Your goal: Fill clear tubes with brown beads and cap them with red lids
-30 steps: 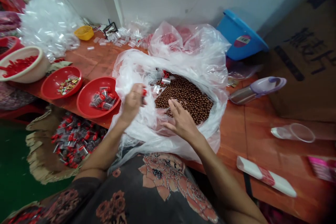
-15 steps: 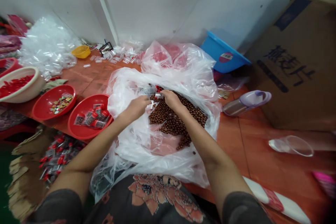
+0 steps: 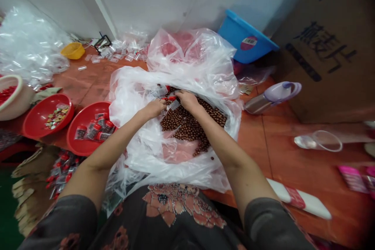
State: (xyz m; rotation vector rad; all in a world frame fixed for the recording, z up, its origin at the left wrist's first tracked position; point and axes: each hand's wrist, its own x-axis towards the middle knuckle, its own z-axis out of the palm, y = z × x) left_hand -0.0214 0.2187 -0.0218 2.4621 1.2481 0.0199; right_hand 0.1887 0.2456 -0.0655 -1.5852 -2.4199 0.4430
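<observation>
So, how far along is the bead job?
Done: red-capped packets sit in the red bowl and in a pile on torn cardboard. In hand: the left hand and right hand are at a clear packet. Left: a large mound of brown beads in the plastic bag, and a heap of clear plastic.

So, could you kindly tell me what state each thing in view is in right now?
Left hand: raised over the balls, fingers curled.
Right hand: close beside the left hand, fingers curled; any hold is unclear.
Small round brown balls: loose heap inside the bag.
Clear plastic bag: open, rumpled.
Round red plastic bowl: holding small packets.
Blue plastic basin: tilted up on its edge.
Clear plastic cup: lying on its side.
</observation>
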